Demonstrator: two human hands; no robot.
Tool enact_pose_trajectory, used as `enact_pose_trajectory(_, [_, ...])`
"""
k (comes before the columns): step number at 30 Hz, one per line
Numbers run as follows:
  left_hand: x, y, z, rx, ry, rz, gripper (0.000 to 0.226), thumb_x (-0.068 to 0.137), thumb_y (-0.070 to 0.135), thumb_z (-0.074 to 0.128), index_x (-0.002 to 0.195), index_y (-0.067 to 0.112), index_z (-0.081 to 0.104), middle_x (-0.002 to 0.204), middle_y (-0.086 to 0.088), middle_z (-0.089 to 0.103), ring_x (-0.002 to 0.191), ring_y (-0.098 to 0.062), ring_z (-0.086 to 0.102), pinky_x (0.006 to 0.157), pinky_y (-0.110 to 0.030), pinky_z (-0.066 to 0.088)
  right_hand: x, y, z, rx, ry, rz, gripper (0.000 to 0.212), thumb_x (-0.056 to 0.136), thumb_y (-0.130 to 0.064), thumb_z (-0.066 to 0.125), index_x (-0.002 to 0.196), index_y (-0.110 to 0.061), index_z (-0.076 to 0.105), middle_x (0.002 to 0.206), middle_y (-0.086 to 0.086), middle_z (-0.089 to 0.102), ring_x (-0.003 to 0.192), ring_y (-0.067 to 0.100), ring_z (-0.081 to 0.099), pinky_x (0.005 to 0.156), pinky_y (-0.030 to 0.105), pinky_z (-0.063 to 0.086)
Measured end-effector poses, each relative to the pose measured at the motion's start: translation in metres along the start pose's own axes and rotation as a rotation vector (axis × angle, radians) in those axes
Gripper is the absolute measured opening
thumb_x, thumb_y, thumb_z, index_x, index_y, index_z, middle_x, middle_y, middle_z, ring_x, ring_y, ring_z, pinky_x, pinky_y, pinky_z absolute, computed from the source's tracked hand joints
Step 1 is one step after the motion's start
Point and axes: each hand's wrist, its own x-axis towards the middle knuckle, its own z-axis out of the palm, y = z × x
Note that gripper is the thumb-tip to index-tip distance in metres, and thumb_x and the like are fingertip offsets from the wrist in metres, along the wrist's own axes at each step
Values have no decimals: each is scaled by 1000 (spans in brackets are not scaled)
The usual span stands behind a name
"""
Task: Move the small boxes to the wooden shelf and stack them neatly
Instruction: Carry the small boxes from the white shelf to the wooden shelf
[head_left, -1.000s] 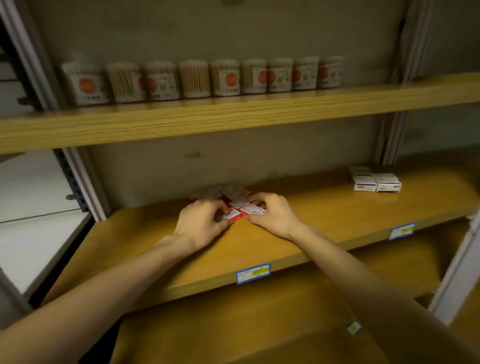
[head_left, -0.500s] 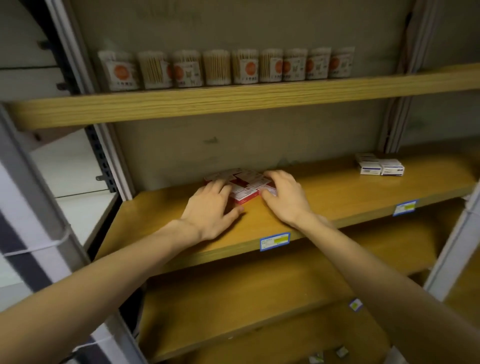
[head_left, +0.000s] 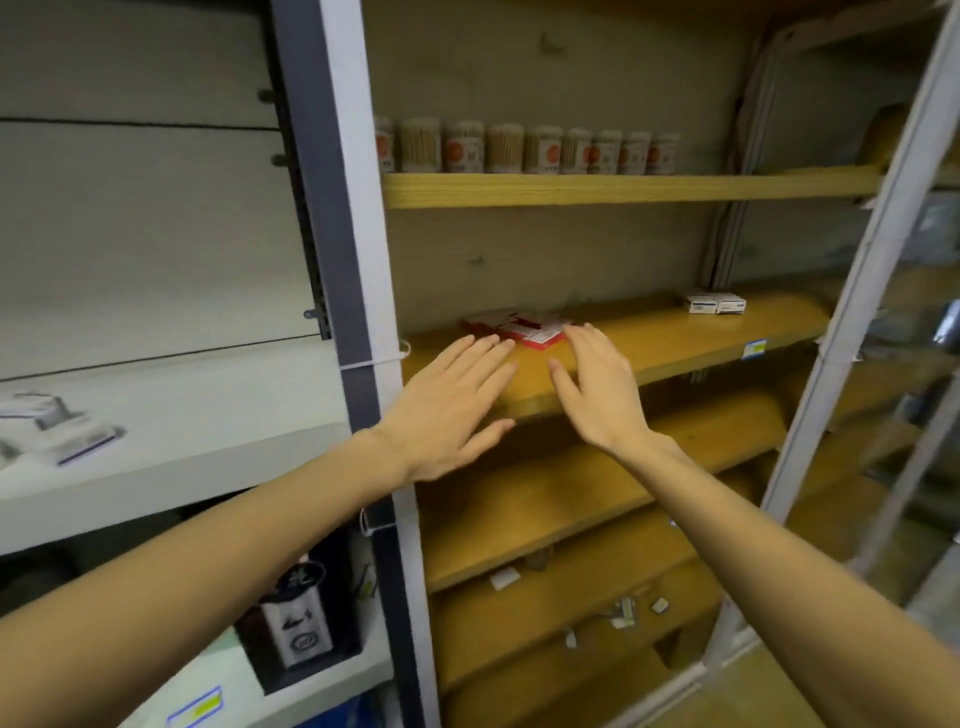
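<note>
A cluster of small red-and-white boxes lies on the wooden shelf, near its left end against the back wall. My left hand hovers in front of the boxes with fingers straight and spread, holding nothing. My right hand is beside it, also flat and empty, fingertips just short of the boxes' right edge. More small boxes, white and blurred, lie on the grey shelf at the far left.
Two white boxes sit further right on the same wooden shelf. Jars of cotton swabs line the shelf above. A dark metal upright separates the wooden rack from the grey shelving. A dark box stands on a lower grey shelf.
Both hands have let go of the red-and-white boxes and pulled back toward me, fingers now straight. The view has swung left, bringing the grey shelving into sight.
</note>
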Motion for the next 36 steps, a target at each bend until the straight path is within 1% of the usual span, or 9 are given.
enact_pose_trajectory(3, [-46,-3,-22,47,68,97,68,105,54,31,158,12,28,167,-12,20,155,-27,15,127,-44,9,-33,-46,-12,29,118,-84,47,105,-34,48,148,-14,47,150,4,51,143,19,42,117,40,34])
enact_pose_trajectory(6, [-90,-19,-44,75,129,89,67,105,51,35,157,10,31,166,-13,22,154,-28,19,126,-46,14,-54,-97,-17,58,142,-194,40,105,-29,50,143,-16,54,143,2,57,135,16,48,113,36,40])
enact_pose_trajectory(12, [-185,-85,-73,119,129,-169,69,104,50,34,160,11,22,167,-13,20,153,-28,22,125,-49,15,-67,-199,-1,193,155,-504,30,99,-11,58,128,-6,64,125,8,66,119,19,57,100,29,47])
enact_pose_trajectory(16, [-253,-139,-79,118,80,-397,69,104,53,32,158,12,23,164,-14,25,147,-30,32,123,-46,21,-66,-273,42,291,66,-620,36,97,-13,57,132,-7,62,130,7,64,124,20,55,105,30,42])
enact_pose_trajectory(23, [-327,-221,-99,131,12,-636,72,102,60,29,159,16,19,164,-10,26,137,-30,46,108,-44,41,-29,-381,99,414,-145,-553,48,97,-25,57,144,-16,50,142,-1,55,130,18,49,99,38,47])
enact_pose_trajectory(25, [-344,-245,-100,129,15,-701,72,102,56,37,158,16,19,163,-8,26,125,-34,55,95,-45,48,-12,-405,114,432,-201,-505,48,98,-28,56,145,-18,49,141,-2,55,130,18,49,98,39,47])
enact_pose_trajectory(28, [-366,-284,-98,82,-32,-828,73,100,54,42,159,19,15,162,-6,24,101,-37,63,80,-44,50,19,-442,140,416,-378,-420,55,97,-33,57,148,-18,44,143,0,53,129,20,51,100,36,44])
enact_pose_trajectory(32, [-391,-340,-83,-22,-174,-991,73,99,58,45,157,20,21,150,-8,43,112,-34,61,91,-45,49,53,-477,184,332,-570,-343,63,92,-43,61,148,-18,45,143,1,56,126,23,55,101,36,45])
enact_pose_trajectory(36, [-401,-394,-65,-200,-317,-1101,74,95,66,46,152,20,33,150,-7,48,121,-27,60,103,-41,44,77,-496,217,243,-647,-306,57,88,-55,62,133,-20,55,124,1,64,114,25,59,90,35,47])
